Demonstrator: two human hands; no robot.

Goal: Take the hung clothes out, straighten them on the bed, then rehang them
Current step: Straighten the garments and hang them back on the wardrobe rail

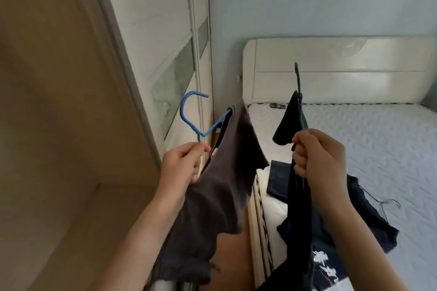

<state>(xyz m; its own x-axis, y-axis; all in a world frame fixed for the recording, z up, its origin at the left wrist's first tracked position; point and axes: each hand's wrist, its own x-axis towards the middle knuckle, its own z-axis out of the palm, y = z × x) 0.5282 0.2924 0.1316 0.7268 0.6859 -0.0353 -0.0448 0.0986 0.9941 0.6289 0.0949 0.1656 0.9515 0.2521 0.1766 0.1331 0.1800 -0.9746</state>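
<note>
My left hand (pixel 183 163) pinches the neck of a blue hanger (pixel 189 116), whose hook points up and to the right. A dark grey T-shirt (pixel 220 186) hangs from that hanger and drapes down over my forearm. My right hand (pixel 319 156) grips a dark hanger (pixel 298 92) whose hook sticks up above the fist. A black garment (pixel 298 208) hangs from it, with one sleeve flopped over by my fingers. Both hands are raised at the left side of the bed (pixel 366 149).
A dark blue garment (pixel 279 179) and a black printed garment (pixel 369 217) lie on the white quilted mattress. A white headboard (pixel 331 71) stands behind. The open wardrobe's wooden interior (pixel 59 125) fills the left, with its sliding door (pixel 170 54) beside it.
</note>
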